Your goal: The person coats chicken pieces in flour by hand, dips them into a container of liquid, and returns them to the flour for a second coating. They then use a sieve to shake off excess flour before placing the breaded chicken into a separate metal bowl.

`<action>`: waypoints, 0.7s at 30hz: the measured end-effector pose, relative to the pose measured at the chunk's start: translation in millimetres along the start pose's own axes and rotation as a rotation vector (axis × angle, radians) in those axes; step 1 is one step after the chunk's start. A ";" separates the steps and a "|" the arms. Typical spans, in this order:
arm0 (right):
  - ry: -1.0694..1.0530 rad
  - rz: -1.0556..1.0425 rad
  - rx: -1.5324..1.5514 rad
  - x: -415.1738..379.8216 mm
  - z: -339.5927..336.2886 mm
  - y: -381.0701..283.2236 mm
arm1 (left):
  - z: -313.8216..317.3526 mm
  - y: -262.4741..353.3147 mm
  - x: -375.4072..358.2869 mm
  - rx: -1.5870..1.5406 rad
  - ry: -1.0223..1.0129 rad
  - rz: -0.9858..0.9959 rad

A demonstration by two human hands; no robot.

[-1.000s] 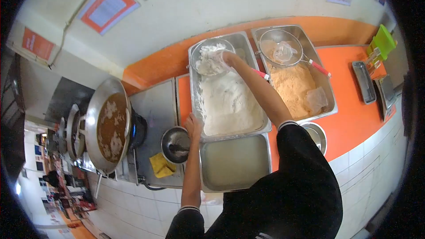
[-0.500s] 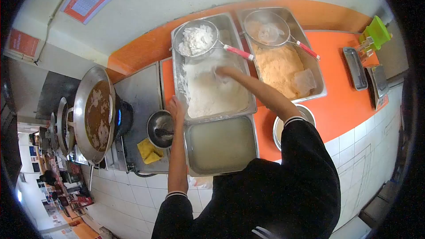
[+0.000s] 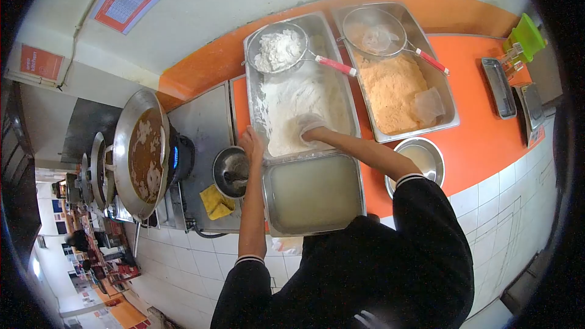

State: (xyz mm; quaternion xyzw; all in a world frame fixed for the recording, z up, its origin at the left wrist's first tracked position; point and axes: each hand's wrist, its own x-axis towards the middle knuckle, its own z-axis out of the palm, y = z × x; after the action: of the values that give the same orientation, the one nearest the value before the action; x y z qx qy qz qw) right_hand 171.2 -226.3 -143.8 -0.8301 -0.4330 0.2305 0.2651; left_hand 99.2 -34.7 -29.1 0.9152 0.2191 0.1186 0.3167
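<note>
My left hand (image 3: 251, 144) is at the left rim of a deep metal tray (image 3: 349, 94) of white flour (image 3: 283, 106), its fingers curled against the edge. In the near part of that tray, my right hand (image 3: 311, 128) is down in the flour; it looks covered by a thin pale glove. Its fingers are blurred and partly hidden. A wire sieve (image 3: 277, 47) heaped with white flour, with a red handle, rests across the tray's far end. Directly below sits a metal tray of cloudy liquid (image 3: 314, 192). Beside my left wrist stands a dark metal bowl (image 3: 226, 170).
On the left, a large wok (image 3: 146, 152) of brown oil stands over a blue flame. A yellow cloth (image 3: 217, 202) lies beside the bowl. To the right are a tray of orange breading (image 3: 393, 94) with a second sieve (image 3: 375, 31), and a steel bowl (image 3: 440, 167).
My right hand has moved down through the flour toward the tray's near end. My left hand stays at the left rim. The whole view has shifted slightly.
</note>
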 end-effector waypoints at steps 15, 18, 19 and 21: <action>-0.177 -0.086 0.475 84.5 15.3 47.1 | 8.1 -4.9 2.7 -0.053 0.137 0.100; -0.174 0.233 0.899 61.7 -104.1 19.0 | 2.1 3.6 -1.2 -0.084 0.112 0.086; -0.094 0.237 0.917 75.4 -135.0 24.0 | 1.9 3.6 -0.7 -0.089 0.105 0.076; 0.070 0.236 0.950 103.4 -192.6 33.9 | 1.1 -3.7 -1.9 -0.056 0.141 0.130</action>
State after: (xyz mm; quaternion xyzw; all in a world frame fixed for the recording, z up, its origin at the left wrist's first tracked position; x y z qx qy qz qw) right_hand 363.1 -202.1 -36.3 -0.6681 -0.1740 0.4028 0.6009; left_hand 96.7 -33.6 -32.4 0.9076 0.1778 0.2091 0.3175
